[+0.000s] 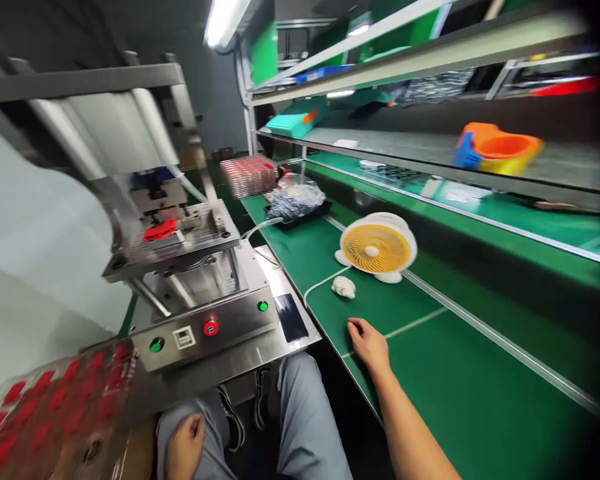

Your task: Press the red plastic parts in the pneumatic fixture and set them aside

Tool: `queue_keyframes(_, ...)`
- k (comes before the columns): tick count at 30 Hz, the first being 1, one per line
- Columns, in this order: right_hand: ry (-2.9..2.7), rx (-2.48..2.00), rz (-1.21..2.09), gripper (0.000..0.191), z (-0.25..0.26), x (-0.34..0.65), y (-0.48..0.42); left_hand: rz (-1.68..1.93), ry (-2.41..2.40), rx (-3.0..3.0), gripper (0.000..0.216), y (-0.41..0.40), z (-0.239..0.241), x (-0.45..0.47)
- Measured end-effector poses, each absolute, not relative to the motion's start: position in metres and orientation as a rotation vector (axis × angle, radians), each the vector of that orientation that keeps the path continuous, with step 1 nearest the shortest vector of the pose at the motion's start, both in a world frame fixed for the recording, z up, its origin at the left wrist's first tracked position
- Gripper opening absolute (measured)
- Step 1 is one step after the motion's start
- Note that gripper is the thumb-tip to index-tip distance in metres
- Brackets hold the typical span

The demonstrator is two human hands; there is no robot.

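My left hand rests on my left thigh, its fingers curled in and nothing showing in them. On the green bench lies my right hand, loosely closed, with no object visible in it. A small white crumpled lump sits just beyond my right hand, apart from it. Farther off stands a white fan with a yellow grille. To the left is a metal press machine with green and red buttons. A red piece lies on the press's fixture.
A clear tray of red pieces is at lower left; stacked trays stand at the far bench end. Near them is a black tray with plastic bags. A dark phone-like slab lies beside the press. Shelves hold an orange bin.
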State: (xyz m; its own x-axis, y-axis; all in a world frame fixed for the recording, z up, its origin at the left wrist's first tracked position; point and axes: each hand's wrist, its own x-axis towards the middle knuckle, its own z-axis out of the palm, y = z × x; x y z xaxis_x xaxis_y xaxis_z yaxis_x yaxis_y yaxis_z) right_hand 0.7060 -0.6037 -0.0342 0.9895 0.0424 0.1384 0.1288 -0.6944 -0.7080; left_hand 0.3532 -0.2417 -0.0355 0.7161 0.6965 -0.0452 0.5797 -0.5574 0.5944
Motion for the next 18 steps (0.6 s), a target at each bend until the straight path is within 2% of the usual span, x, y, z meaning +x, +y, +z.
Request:
queue_keyframes(2,-0.086,-2.328,-0.122,0.045,-0.041,0.71,-0.607,0.389,0.881,2.235,0.028,-0.239,-0.032,0.374)
queue_keyframes(4,-0.056,-2.337,-0.094,0.05,-0.046,0.713,-0.61,0.542,0.649,2.248,0.028,-0.238,0.0,0.395)
queue_keyframes(10,-0.034,-2.36,-0.051,0.058,-0.044,0.711,-0.611,1.152,-0.059,2.47,0.017,-0.216,0.187,0.455)
queue_keyframes(14,-0.054,-2.336,-0.051,0.054,-0.042,0.711,-0.612,1.352,0.088,2.65,0.021,-0.178,0.276,0.504)
queue_keyframes(18,-0.061,-2.308,-0.062,0.05,-0.039,0.71,-0.612,1.071,0.39,2.929,0.036,-0.147,0.319,0.548)
